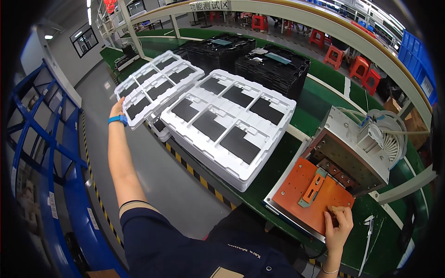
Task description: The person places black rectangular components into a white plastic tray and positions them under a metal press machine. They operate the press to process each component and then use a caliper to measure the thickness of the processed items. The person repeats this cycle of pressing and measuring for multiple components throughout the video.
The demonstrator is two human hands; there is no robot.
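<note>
My left hand (117, 109) reaches far out and grips the near left edge of a white plastic tray (153, 81) with dark flat panels in its compartments. That tray is tilted and overlaps the left side of the tray pile. Beside it stands a stack of similar white trays (234, 111), its top one also holding dark flat panels. My right hand (340, 223) rests at the lower right corner of an orange plate (296, 183) on a metal press fixture (345, 153). Its fingers are curled together at the plate; what they pinch, if anything, is too small to name.
Stacks of black trays (273, 69) stand behind the white ones on the green bench (320, 99). A caliper (367, 231) lies right of my right hand. A blue rack (51, 153) is across the aisle at left; red stools (333, 55) stand beyond the bench.
</note>
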